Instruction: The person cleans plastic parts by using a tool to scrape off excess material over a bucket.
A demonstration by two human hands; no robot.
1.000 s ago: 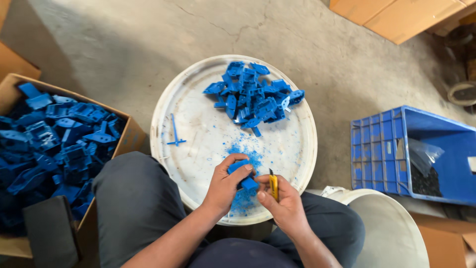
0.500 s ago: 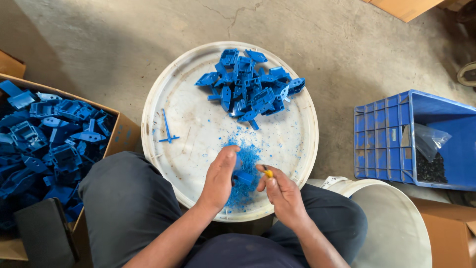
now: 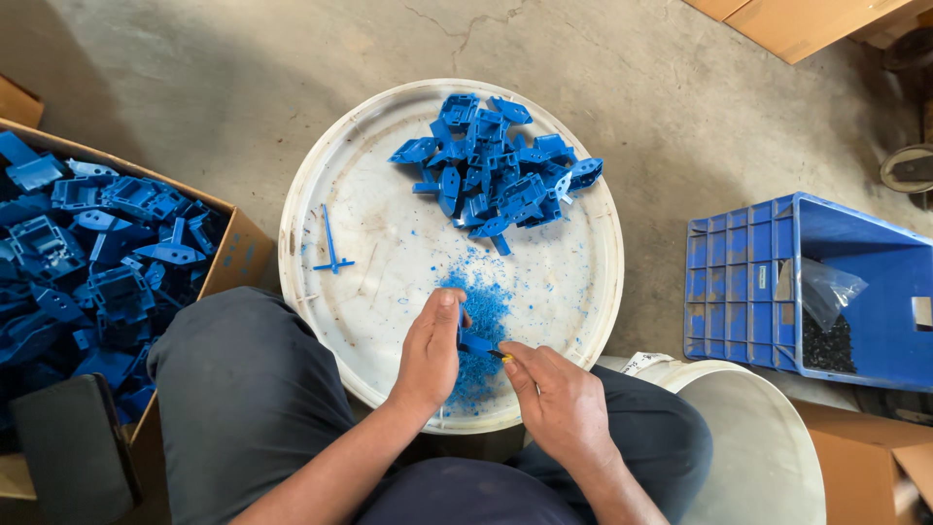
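Blue plastic part (image 3: 476, 342) sits clenched in the left hand (image 3: 431, 352) over shavings (image 3: 481, 311) near the white round lid's (image 3: 321, 194) near edge; the right hand (image 3: 559, 401) grasps a small yellow-handled tool (image 3: 501, 355) against it.

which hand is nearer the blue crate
Right. The right hand lies on the crate's side of the round lid, with bare lid and floor between them; the left hand sits farther away, beyond the right.
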